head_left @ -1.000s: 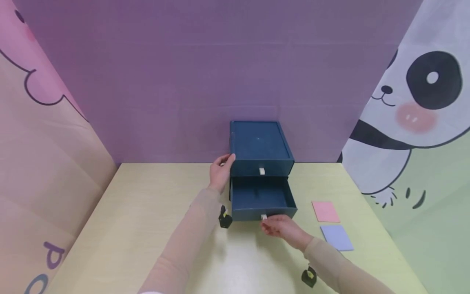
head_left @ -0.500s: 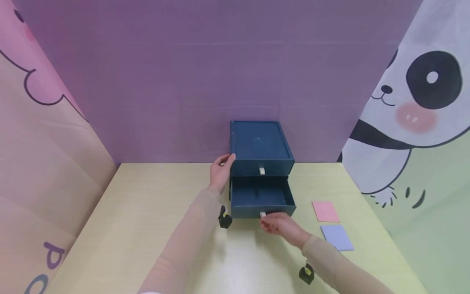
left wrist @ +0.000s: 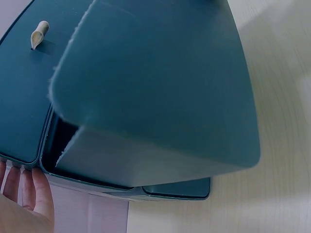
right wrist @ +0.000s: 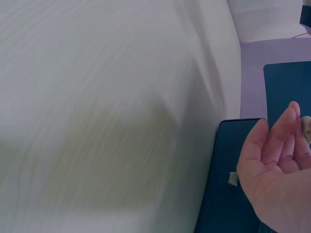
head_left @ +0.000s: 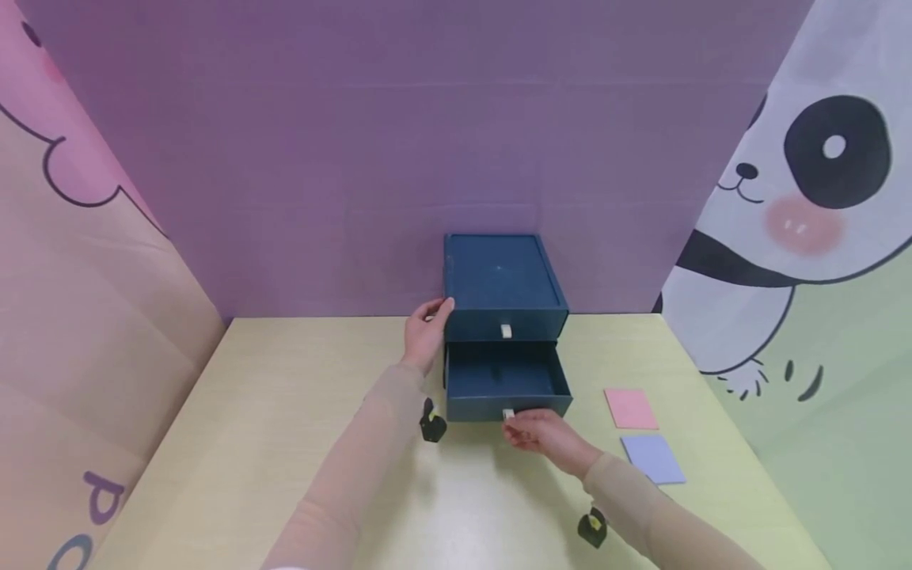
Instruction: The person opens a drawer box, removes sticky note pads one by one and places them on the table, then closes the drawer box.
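A dark blue drawer cabinet [head_left: 504,273] stands against the back wall. Its top drawer [head_left: 473,324] is closed, while the bare drawer [head_left: 492,380] beneath sticks well out. My left hand [head_left: 425,332] touches the cabinet's left side near the front corner; the left wrist view shows its fingers [left wrist: 41,191] fairly straight against the edge. At the pulled-out drawer's front, my right hand [head_left: 545,435] pinches the small pale pull tab [head_left: 508,414]. In the right wrist view the curled fingers [right wrist: 284,133] lie by that tab [right wrist: 306,128]; the thumb's contact is hidden.
A lower drawer front [right wrist: 221,194] with its own tab shows below the open one. To the cabinet's right, a pink square [head_left: 631,408] and a lilac square [head_left: 652,459] lie flat on the pale wooden table [head_left: 306,412]. Purple fabric [head_left: 321,158] hangs behind.
The pulled-out drawer has slid slightly inward, with my right hand moving along with it. My left hand keeps its place at the cabinet's side. The head view has shifted a little.
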